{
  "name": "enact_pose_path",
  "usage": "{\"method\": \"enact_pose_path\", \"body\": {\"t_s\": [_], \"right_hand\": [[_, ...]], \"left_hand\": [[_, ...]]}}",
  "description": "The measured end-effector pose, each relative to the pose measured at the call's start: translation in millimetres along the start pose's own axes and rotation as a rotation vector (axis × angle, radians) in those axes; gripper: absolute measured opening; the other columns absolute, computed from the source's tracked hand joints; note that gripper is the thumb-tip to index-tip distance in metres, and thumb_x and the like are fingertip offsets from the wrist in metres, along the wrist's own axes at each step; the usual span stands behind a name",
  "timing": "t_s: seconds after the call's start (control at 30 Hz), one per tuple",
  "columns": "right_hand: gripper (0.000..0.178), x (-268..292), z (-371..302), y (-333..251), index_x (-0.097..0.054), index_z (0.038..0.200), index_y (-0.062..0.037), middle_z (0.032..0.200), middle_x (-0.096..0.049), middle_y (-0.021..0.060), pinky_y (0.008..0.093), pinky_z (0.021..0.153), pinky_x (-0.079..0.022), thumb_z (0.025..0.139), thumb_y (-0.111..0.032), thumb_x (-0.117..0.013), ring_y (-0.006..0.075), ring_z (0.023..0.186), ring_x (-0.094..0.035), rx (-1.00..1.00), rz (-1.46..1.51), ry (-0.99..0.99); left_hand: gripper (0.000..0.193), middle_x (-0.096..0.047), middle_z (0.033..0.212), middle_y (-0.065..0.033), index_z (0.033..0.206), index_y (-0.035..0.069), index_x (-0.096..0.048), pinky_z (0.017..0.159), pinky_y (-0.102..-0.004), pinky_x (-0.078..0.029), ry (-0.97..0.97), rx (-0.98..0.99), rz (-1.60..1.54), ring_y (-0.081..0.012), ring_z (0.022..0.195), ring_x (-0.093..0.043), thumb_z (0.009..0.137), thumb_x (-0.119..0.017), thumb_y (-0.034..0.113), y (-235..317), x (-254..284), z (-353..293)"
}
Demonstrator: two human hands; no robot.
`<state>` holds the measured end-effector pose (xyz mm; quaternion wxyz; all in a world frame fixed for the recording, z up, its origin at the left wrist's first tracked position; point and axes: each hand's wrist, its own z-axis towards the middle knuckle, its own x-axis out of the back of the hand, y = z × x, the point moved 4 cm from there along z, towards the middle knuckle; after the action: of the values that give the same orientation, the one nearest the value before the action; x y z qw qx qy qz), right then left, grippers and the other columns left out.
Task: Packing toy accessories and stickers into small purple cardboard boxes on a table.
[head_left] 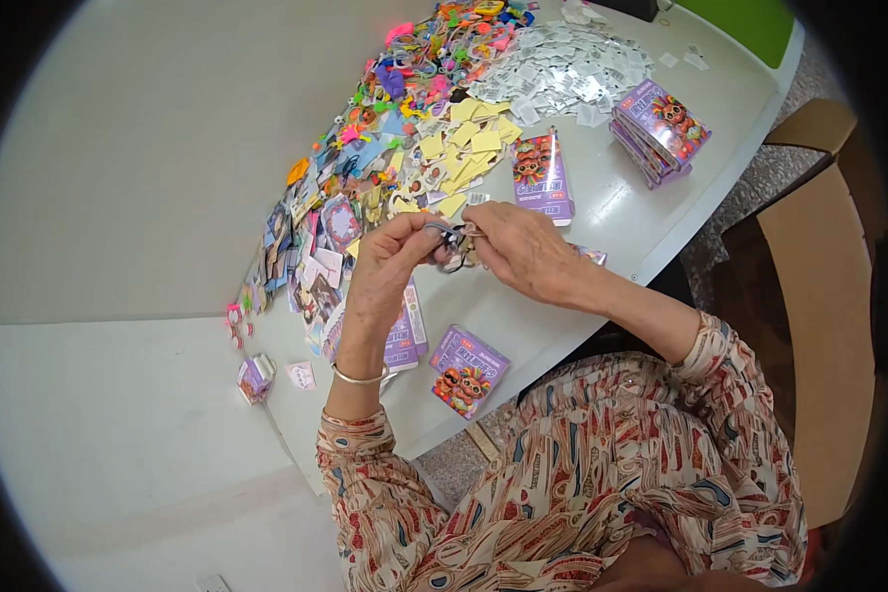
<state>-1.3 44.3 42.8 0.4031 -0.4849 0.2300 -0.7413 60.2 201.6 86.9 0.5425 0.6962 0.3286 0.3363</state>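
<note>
Holds a dark thing (452, 240) at the fingertips, between the left hand (390, 259) and the right hand (527, 249) and touching both. Pinches its left side with left thumb and forefinger; grips its right side with bent right fingers, pressed close together. Cannot tell its exact kind, small and half covered by fingers. Wears a bracelet (360, 378) on the left wrist.

Has a box (543, 183) just beyond the right hand and a stack (666, 128) of boxes farther out to its right. Has another box (469, 373) on the table (523, 316), nearer the body than both hands, plus more boxes (405, 335) partly behind the left wrist. Faces yellow cards (479, 148) beyond the fingertips, white slips (572, 69) past those, toys (390, 79) beyond the left hand, and picture cards (340, 222) just left of it. Has a pink card (301, 375) well apart, to the left of the left wrist.
</note>
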Motion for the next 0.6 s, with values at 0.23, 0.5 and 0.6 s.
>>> {"method": "enact_pose_path", "body": {"t_s": [0.23, 0.5, 0.6], "right_hand": [[0.018, 16.1, 15.9, 18.4, -0.057, 0.085, 0.0013, 0.067, -0.058, 0.0227, 0.0494, 0.064, -0.045, 0.092, -0.015, -0.051, 0.0387, 0.071, -0.061, -0.076, 0.010, -0.101], [0.021, -0.6, 30.3, 13.2, -0.056, 0.084, 0.0010, 0.067, -0.056, 0.0073, 0.0338, 0.058, -0.042, 0.093, -0.017, -0.050, 0.0134, 0.063, -0.053, -0.186, 0.335, -0.157], [0.023, -0.1, 37.6, 16.5, -0.058, 0.082, 0.0000, 0.070, -0.058, 0.0039, 0.0294, 0.060, -0.044, 0.094, -0.019, -0.051, 0.0086, 0.065, -0.053, -0.213, 0.561, -0.207]], "left_hand": [[0.014, -0.059, 0.069, -0.0003, 0.100, -0.001, -0.066, 0.049, -0.0196, -0.038, 0.155, 0.169, -0.262, -0.0051, 0.056, -0.051, 0.087, -0.064, 0.006, -30.0, 51.4, -6.3], [0.015, -0.066, 0.081, -0.0005, 0.100, -0.001, -0.069, 0.057, -0.0223, -0.044, 0.153, -0.059, -0.045, -0.0082, 0.062, -0.055, 0.088, -0.064, 0.007, -16.4, 7.7, 0.4], [0.013, -0.068, 0.086, -0.0036, 0.095, 0.001, -0.070, 0.064, -0.0266, -0.047, 0.033, -0.097, 0.067, -0.0112, 0.073, -0.061, 0.086, -0.064, 0.009, -29.4, 1.8, 5.9]]}}
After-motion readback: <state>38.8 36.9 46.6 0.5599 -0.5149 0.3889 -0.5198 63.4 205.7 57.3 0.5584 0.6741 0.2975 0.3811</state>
